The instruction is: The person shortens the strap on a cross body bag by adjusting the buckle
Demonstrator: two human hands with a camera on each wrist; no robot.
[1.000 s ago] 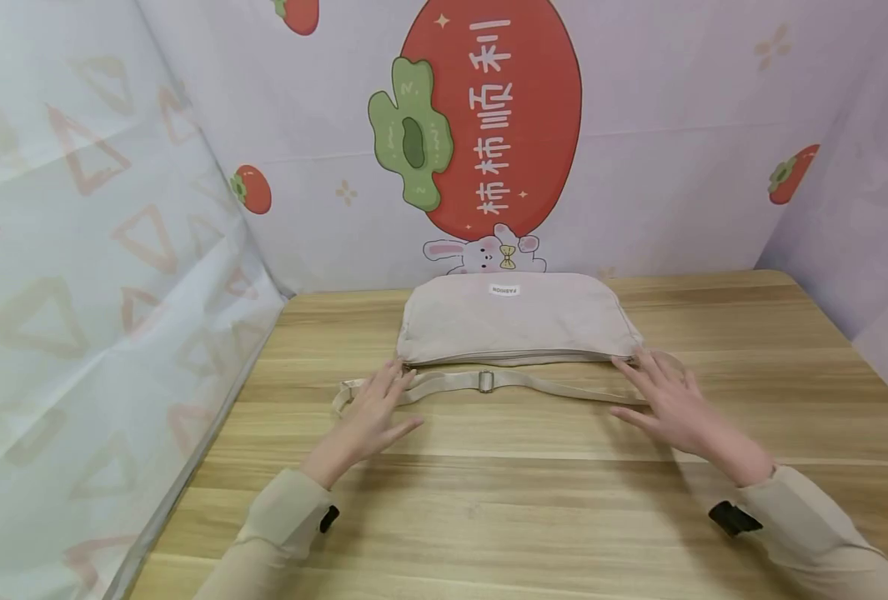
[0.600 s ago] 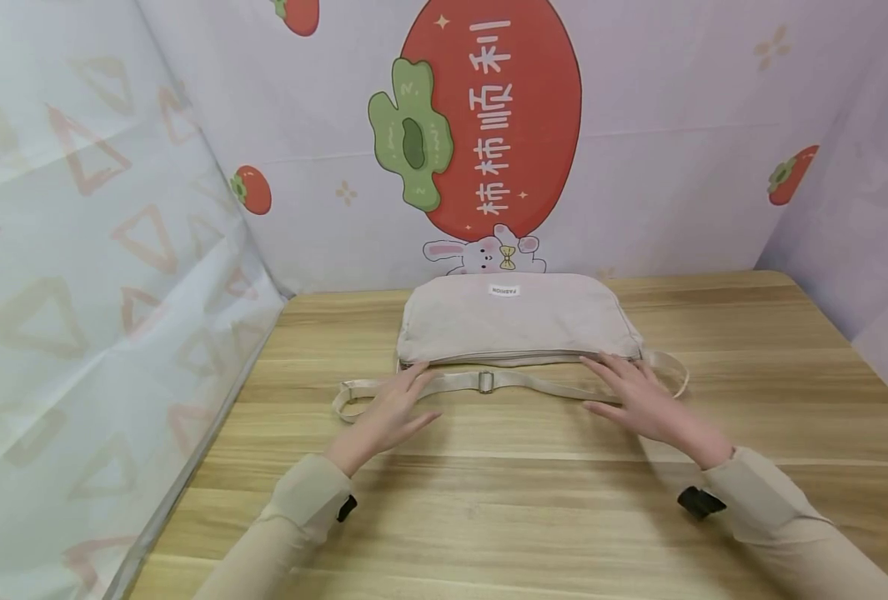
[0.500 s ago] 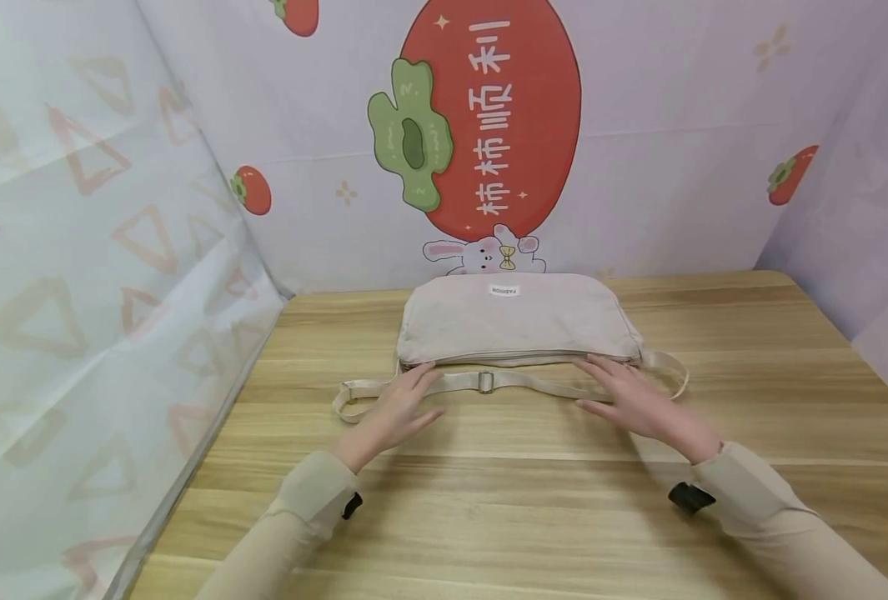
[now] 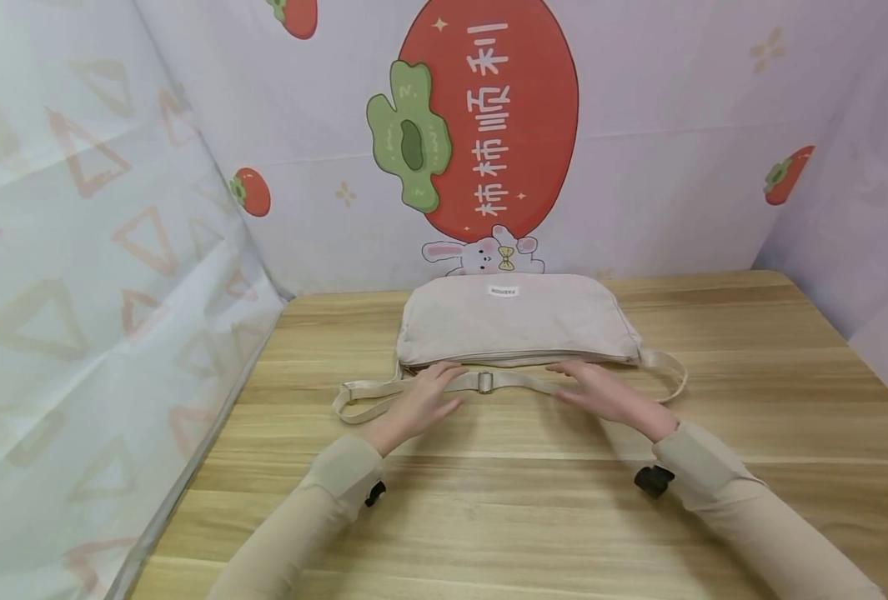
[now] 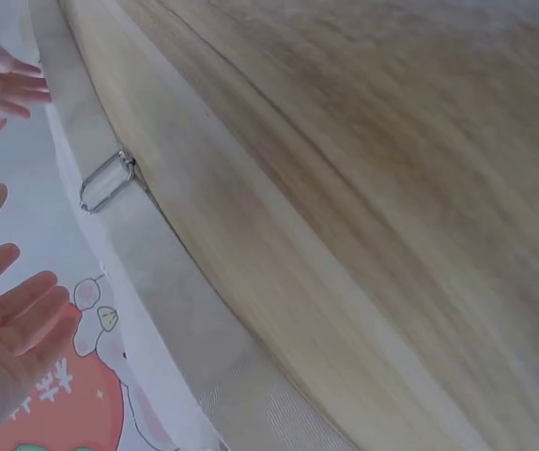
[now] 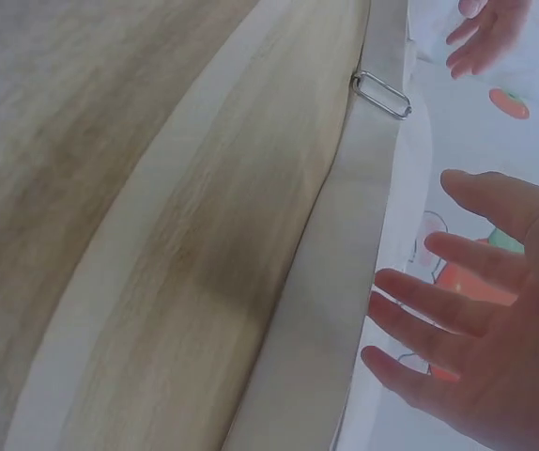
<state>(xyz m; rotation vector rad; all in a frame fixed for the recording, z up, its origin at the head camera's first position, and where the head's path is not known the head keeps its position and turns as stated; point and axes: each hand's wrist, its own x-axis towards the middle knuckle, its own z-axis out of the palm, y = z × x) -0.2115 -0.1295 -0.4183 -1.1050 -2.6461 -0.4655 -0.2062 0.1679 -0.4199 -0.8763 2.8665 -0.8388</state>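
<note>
Left hand (image 4: 421,407) and right hand (image 4: 601,392) spread above a strap (image 4: 522,380)

Both hands reach forward with palms facing inward and fingers loosely spread, thumbs apart; neither pinches anything. They seem to hover, though the head view cannot settle whether a fingertip brushes the cloth. Between them is the strap's metal buckle (image 4: 484,382), with the left hand at its 8 o'clock and the right at 3. The pale bag (image 4: 514,321) lies at 12 o'clock from the buckle, near the far edge of the wooden table (image 4: 481,517), its zip (image 4: 519,356) toward the person. The strap runs along the bag's 6 o'clock side.

For a good reach, I would keep the hands level and matched, fingers soft. Any grip on the strap is best taken on flat webbing at either side of the buckle; the soft bag would probably sag, so it wants support at both 3 and 9 o'clock.

A second ago the hands were wider apart, by the bag's near corners; now they are closer together, leaving the strap's loop at the bag's 4 o'clock uncovered. Bag and strap lie essentially as they did.
</note>
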